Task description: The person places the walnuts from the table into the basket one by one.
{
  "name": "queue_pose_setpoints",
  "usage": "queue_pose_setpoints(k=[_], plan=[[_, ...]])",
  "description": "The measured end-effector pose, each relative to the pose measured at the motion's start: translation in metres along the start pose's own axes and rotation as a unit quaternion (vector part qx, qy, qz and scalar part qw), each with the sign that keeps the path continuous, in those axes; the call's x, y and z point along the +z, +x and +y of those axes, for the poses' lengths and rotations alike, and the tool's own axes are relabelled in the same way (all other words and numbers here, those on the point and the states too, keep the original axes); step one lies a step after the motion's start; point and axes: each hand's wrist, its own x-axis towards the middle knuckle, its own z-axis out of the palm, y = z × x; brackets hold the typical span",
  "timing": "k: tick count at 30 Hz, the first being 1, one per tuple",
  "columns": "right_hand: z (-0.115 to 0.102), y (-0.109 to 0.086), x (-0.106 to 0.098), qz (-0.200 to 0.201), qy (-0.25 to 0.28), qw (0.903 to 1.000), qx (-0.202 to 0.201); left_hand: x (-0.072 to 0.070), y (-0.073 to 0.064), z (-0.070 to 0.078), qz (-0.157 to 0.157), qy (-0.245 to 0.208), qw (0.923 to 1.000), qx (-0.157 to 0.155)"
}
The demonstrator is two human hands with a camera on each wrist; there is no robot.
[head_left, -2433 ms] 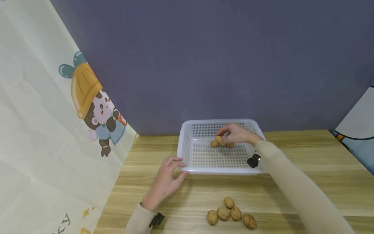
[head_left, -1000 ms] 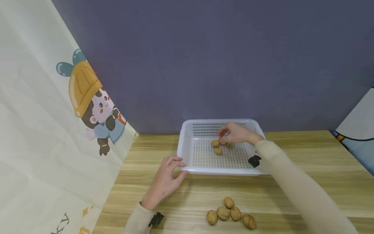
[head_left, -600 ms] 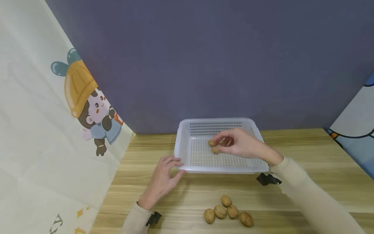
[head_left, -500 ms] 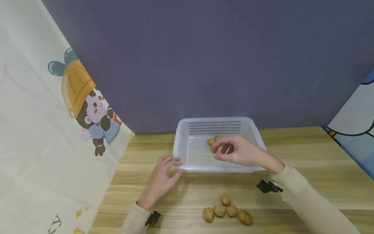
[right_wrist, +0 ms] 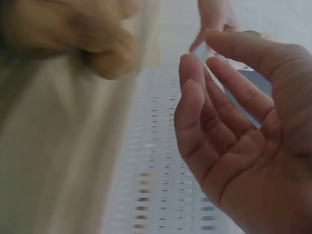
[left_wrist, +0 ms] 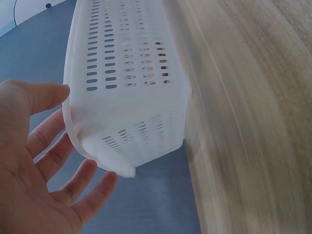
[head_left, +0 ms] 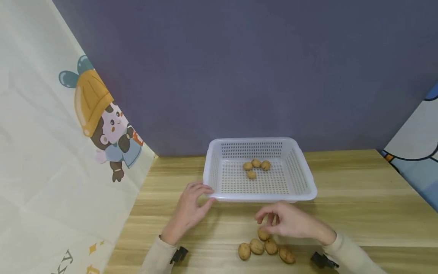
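Observation:
A white perforated plastic basket (head_left: 253, 197) stands near the back of the table, with several walnuts (head_left: 265, 165) lying on its floor. My left hand (head_left: 189, 208) holds the basket's near left corner; in the left wrist view its thumb meets the rim from outside while the index and middle fingertips pass behind it. On the table in front lies a group of several loose walnuts (head_left: 257, 246). Over the farthest of them hovers my right hand (head_left: 292, 221), thumb and fingers apart and gently bent, nothing between them. The right wrist view shows blurred walnuts (right_wrist: 111, 56) beside its fingertips.
The light wooden table (head_left: 349, 190) ends at a dark blue-grey panel (head_left: 253, 76) right behind the basket. A pale sheet with a cartoon figure (head_left: 116, 129) borders the left side. Another printed sheet (head_left: 415, 133) stands at the far right.
My right hand has let go of a walnut in the basket, then come out over the near rim toward the table walnuts. The left hand keeps its place at the corner.

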Motion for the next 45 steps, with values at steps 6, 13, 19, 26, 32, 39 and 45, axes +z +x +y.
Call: queue_pose_setpoints(k=[6, 13, 19, 26, 32, 39, 45], plan=[[0.026, -0.012, 0.010, -0.012, 0.029, 0.9992, 0.024, 0.001, -0.001, -0.001, 0.004, 0.000, 1.0000, 0.005], [0.043, -0.019, 0.015, -0.024, 0.073, 0.9961, 0.043, 0.001, -0.002, -0.001, 0.003, -0.024, 0.9997, -0.002], [0.045, -0.017, 0.020, -0.041, 0.086, 0.9937, 0.059, 0.001, -0.002, -0.001, 0.000, -0.025, 0.9997, -0.006], [0.048, -0.014, 0.024, -0.046, 0.092, 0.9930, 0.058, 0.000, -0.001, -0.001, -0.001, -0.020, 0.9998, -0.007], [0.049, -0.012, 0.025, -0.043, 0.084, 0.9941, 0.053, 0.000, 0.000, -0.002, 0.000, -0.016, 0.9999, -0.007], [0.047, -0.011, 0.023, -0.024, 0.085, 0.9949, 0.048, 0.000, 0.000, -0.004, 0.000, -0.014, 0.9999, -0.005], [0.039, -0.012, 0.013, -0.005, 0.077, 0.9967, 0.023, 0.000, 0.000, -0.003, -0.003, -0.016, 0.9998, -0.008]])
